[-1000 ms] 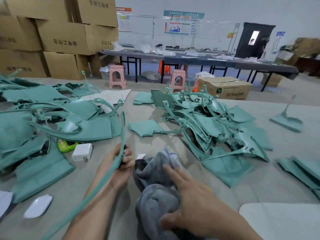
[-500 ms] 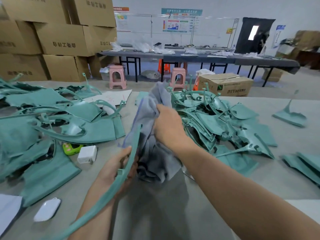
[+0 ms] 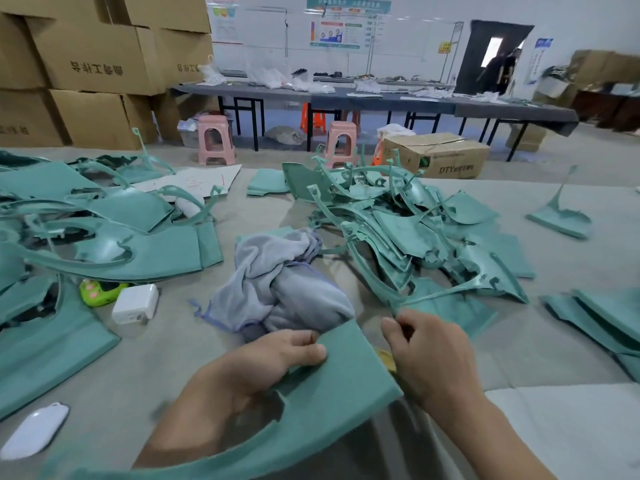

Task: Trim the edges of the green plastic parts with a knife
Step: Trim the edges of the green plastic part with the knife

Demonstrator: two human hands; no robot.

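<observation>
Cloth (image 3: 277, 282) lies on table (image 3: 180, 355) between two part piles (image 3: 408, 237).

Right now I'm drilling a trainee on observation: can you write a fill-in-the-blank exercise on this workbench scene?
1. The left hand grips a flat green plastic part by its ____ edge.
2. The crumpled cloth beyond the hands is ____ in colour.
3. The white charger block lies beside a small ____ toy.

Missing words: top; grey; green
</observation>
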